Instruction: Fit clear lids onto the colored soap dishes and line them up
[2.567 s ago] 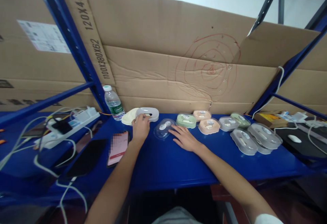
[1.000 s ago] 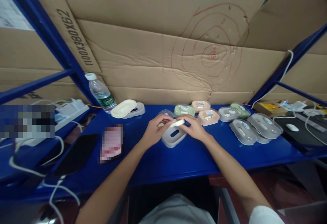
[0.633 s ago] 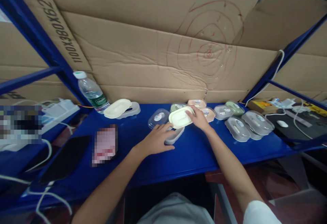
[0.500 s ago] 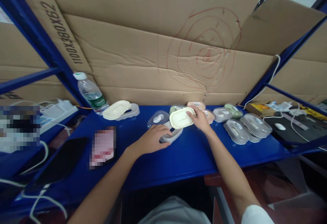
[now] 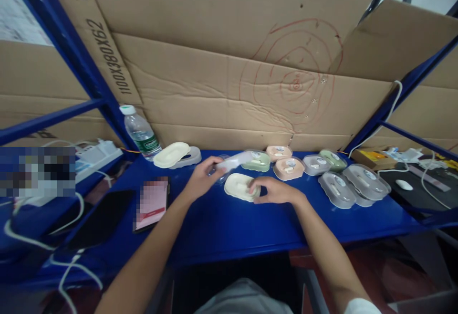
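Note:
My left hand (image 5: pixel 204 178) is closed around one end of a pale grey oval dish base (image 5: pixel 235 161), held tilted above the table. A clear plastic lid (image 5: pixel 222 176) is partly hidden behind that hand. My right hand (image 5: pixel 277 191) has its fingers and thumb closed at the right end of a cream oval dish (image 5: pixel 234 185), which is at the blue table top (image 5: pixel 229 230) in front of me. Slight blur covers the fingertips. Farther left, another cream dish (image 5: pixel 171 154) leans on a grey oval base (image 5: pixel 189 157).
Lidded dishes line the back and right: green (image 5: pixel 258 162), pink (image 5: pixel 289 168) and several grey ones (image 5: pixel 337 190). At left are a water bottle (image 5: pixel 143 135), a phone (image 5: pixel 152 204), a black tablet-like slab (image 5: pixel 102 218) and white cables (image 5: pixel 66 268). Cardboard (image 5: pixel 200 75) walls the back.
The cream dish in my right hand has come down and nearer to me. My left hand has lifted the grey base off the table and tilted it up. The view has shifted slightly left.

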A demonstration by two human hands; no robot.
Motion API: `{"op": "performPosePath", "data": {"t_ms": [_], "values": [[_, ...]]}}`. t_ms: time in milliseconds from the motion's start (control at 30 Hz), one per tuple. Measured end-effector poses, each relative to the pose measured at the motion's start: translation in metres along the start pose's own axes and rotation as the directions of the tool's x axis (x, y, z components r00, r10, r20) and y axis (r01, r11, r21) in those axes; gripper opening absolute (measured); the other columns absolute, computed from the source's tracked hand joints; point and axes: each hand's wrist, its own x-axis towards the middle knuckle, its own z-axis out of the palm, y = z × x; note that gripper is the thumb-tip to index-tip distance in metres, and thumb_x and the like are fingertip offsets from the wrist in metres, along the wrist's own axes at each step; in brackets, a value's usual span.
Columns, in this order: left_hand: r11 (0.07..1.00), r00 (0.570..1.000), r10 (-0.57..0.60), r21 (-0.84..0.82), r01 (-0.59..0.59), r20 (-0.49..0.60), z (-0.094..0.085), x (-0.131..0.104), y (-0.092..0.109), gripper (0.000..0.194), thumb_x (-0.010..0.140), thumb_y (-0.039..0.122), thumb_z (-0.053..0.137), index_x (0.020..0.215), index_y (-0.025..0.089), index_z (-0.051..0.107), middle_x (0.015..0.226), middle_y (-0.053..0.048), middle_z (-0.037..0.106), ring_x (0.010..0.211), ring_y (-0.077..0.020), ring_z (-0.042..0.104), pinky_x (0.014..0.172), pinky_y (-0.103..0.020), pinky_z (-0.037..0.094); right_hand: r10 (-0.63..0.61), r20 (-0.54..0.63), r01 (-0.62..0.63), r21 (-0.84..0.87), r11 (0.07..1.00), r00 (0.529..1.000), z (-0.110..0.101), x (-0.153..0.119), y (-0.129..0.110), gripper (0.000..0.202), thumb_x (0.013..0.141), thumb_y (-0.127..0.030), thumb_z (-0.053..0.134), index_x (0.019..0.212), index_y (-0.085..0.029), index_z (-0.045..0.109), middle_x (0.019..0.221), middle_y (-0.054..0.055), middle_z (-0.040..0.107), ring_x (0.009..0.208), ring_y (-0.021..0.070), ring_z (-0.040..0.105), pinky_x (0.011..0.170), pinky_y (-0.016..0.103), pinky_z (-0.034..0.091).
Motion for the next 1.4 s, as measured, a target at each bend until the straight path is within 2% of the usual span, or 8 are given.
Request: {"op": "performPosePath", "data": {"t_ms": [133, 233, 333, 433, 667, 867, 1133, 1400], "values": [[0.991, 0.971, 0.101, 0.061, -0.117, 0.217, 0.022, -0.011, 0.009, 0.012, 0.086, 0.027, 0.066, 0.097, 0.022, 0.066, 0.119, -0.008, 0.07, 0.117, -0.0243, 0.066, 0.108, -0.042, 0.05, 0.046, -0.257, -0.097, -0.187, 0.978, 0.965, -0.015, -0.004, 0.007, 0.029, 0.099, -0.037, 0.062, 0.074, -0.022, 0.066, 0.076, 0.002, 0.071, 0.074, 0.0188, 0.066, 0.082, 0.034, 0.054], [0.979, 0.937, 0.104, 0.132, -0.155, 0.334, 0.029, -0.019, 0.008, 0.017, 0.081, 0.019, 0.065, 0.097, 0.023, 0.067, 0.133, -0.008, 0.064, 0.124, -0.024, 0.065, 0.111, -0.041, 0.049, 0.071, -0.387, -0.169, -0.226, 0.959, 0.919, -0.02, -0.007, 0.012, 0.022, 0.1, -0.04, 0.061, 0.098, -0.02, 0.072, 0.103, 0.01, 0.075, 0.101, 0.0272, 0.069, 0.098, 0.044, 0.052], [0.958, 0.913, 0.098, 0.211, -0.195, 0.396, 0.032, -0.022, 0.003, 0.022, 0.08, 0.017, 0.064, 0.102, 0.023, 0.066, 0.148, -0.01, 0.055, 0.14, -0.0273, 0.054, 0.118, -0.042, 0.045, 0.039, -0.338, -0.14, -0.279, 0.95, 0.94, -0.009, -0.005, 0.013, 0.051, 0.099, -0.049, 0.065, 0.144, -0.024, 0.059, 0.152, 0.015, 0.056, 0.142, 0.0331, 0.051, 0.118, 0.053, 0.04], [0.925, 0.91, 0.095, 0.302, -0.23, 0.402, 0.029, -0.021, -0.005, 0.029, 0.083, 0.015, 0.06, 0.11, 0.022, 0.066, 0.156, -0.013, 0.047, 0.151, -0.0306, 0.043, 0.125, -0.049, 0.036, 0.03, -0.144, -0.074, -0.304, 0.95, 0.989, 0.011, 0.002, 0.012, 0.072, 0.094, -0.057, 0.073, 0.156, -0.028, 0.05, 0.163, 0.015, 0.046, 0.151, 0.0353, 0.041, 0.122, 0.055, 0.035], [0.846, 0.935, 0.066, 0.477, -0.237, 0.349, 0.016, -0.017, -0.022, 0.038, 0.082, 0.011, 0.054, 0.116, 0.022, 0.068, 0.149, -0.015, 0.055, 0.143, -0.0349, 0.05, 0.121, -0.058, 0.037, -0.006, -0.083, -0.026, -0.385, 0.922, 0.997, 0.032, 0.015, -0.008, 0.047, 0.097, -0.052, 0.071, 0.138, -0.027, 0.068, 0.126, 0.011, 0.071, 0.121, 0.0282, 0.063, 0.114, 0.051, 0.035], [0.801, 0.968, 0.021, 0.575, -0.166, 0.25, 0.019, -0.016, -0.026, 0.049, 0.084, 0.005, 0.049, 0.126, 0.023, 0.067, 0.149, -0.011, 0.059, 0.144, -0.0288, 0.051, 0.123, -0.049, 0.037, -0.057, 0.015, 0.058, -0.444, 0.894, 0.998, 0.047, 0.019, -0.022, 0.058, 0.101, -0.044, 0.067, 0.152, -0.019, 0.054, 0.141, 0.016, 0.065, 0.135, 0.0317, 0.055, 0.115, 0.049, 0.038], [0.734, 0.984, -0.17, 0.659, 0.167, -0.06, 0.013, -0.013, -0.045, 0.064, 0.092, 0.04, 0.065, 0.151, 0.019, 0.051, 0.164, -0.025, 0.04, 0.152, -0.0464, 0.038, 0.12, -0.065, 0.033, -0.073, -0.016, 0.06, -0.399, 0.915, 0.997, 0.049, 0.019, -0.006, 0.047, 0.102, -0.025, 0.058, 0.15, -0.021, 0.058, 0.147, 0.015, 0.064, 0.137, 0.0301, 0.058, 0.116, 0.05, 0.044], [0.809, 0.965, -0.202, 0.528, 0.26, -0.166, 0.006, -0.007, -0.052, 0.057, 0.087, 0.047, 0.07, 0.136, 0.019, 0.06, 0.136, -0.019, 0.069, 0.13, -0.0412, 0.063, 0.111, -0.056, 0.048, -0.118, -0.103, 0.086, -0.275, 0.958, 0.988, 0.053, 0.021, 0.015, 0.05, 0.099, -0.013, 0.056, 0.147, -0.025, 0.059, 0.149, 0.01, 0.064, 0.143, 0.0244, 0.056, 0.13, 0.059, 0.025]]}}
